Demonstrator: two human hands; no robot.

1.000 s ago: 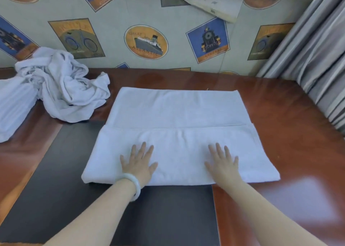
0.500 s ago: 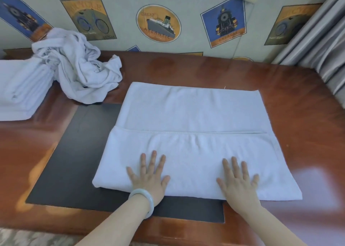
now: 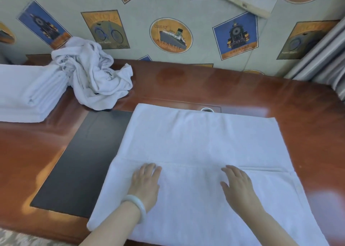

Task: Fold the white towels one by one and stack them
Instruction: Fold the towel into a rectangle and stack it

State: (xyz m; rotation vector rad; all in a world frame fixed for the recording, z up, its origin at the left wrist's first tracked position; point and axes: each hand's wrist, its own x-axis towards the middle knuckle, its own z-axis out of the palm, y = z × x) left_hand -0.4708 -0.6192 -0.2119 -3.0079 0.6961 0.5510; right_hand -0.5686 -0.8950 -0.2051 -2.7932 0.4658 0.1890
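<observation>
Your left hand (image 3: 145, 187) and right hand (image 3: 237, 187) lie palm-down, fingers loose and gripping nothing, on the half-folded towel (image 3: 196, 137) at lower centre, fingertips near its hem. Bare surface (image 3: 308, 124) runs along its right edge; a crumpled towel (image 3: 93, 77) and a folded stack (image 3: 24, 92) sit upper left.

The near right corner of the towel (image 3: 196, 148) is cut off by the bottom edge, and both forearms (image 3: 112, 225) are cut off there too. The fingertips (image 3: 155, 168) of the left hand (image 3: 144, 184) are blurred, so their outline against the hem cannot be made out. The right part of the mat (image 3: 84, 152) is hidden under the towel. A ring (image 3: 206, 109) in the surface (image 3: 308, 133) is half hidden behind the towel's far edge. The stack (image 3: 28, 92) is cut off at the left edge, the curtain (image 3: 321, 59) at the right.
</observation>
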